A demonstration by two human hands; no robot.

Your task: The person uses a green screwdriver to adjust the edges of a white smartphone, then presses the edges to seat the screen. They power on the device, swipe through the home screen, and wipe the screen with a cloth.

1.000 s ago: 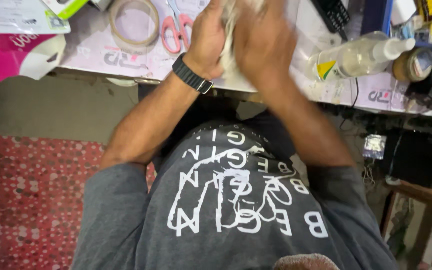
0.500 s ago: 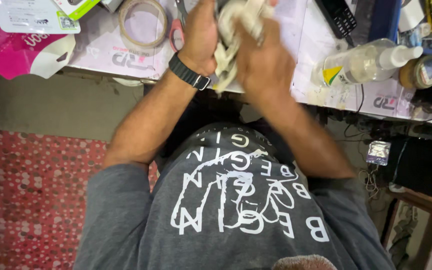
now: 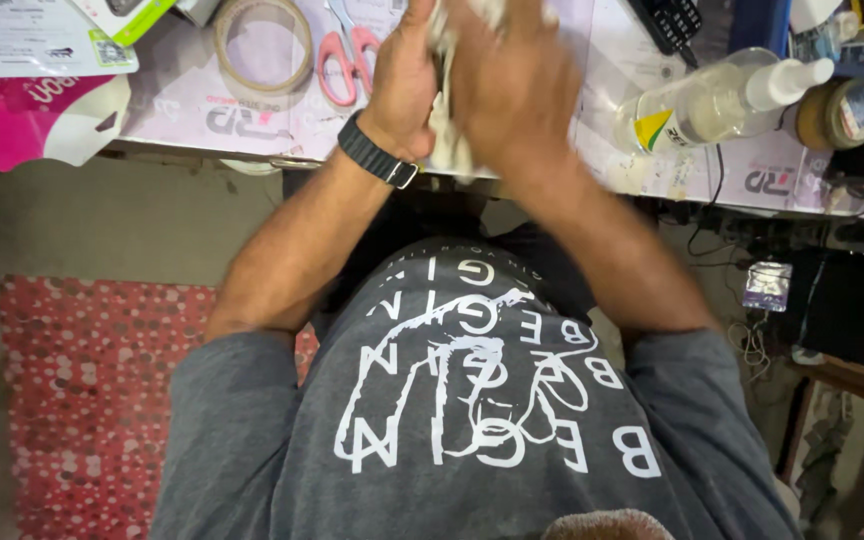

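Hands pressed together over the desk edge (image 3: 252,150), a crumpled white cloth (image 3: 449,140) sandwiched between them. Left hand (image 3: 407,80) closed against the cloth's left side, fingers curled up past the top of frame. Right hand (image 3: 512,90) wrapped over the cloth from the right, back of the hand facing the camera; it covers most of the cloth, so only a strip shows between the palms and a bit hanging below near the wrists. Both hands grip the cloth; fingertips out of view or blurred.

Black watch (image 3: 380,152) on the left wrist, clasp side visible.

On the desk left of the hands: pink-handled scissors (image 3: 344,55) just beside the left hand, then a roll of clear tape (image 3: 262,45) lying flat. Further left, a pink bag (image 3: 12,115) hanging over the desk edge, with a white card (image 3: 42,40) on top of it.

Right of the hands: clear spray bottle (image 3: 712,100) with a white nozzle lying on its side, a small brown jar (image 3: 837,112) just past it, dark remote or keypad (image 3: 667,22) at the top edge.

Below: grey printed T-shirt (image 3: 472,420), red dotted rug (image 3: 82,400) on the floor at left, cables (image 3: 742,330) hanging under the desk at right.
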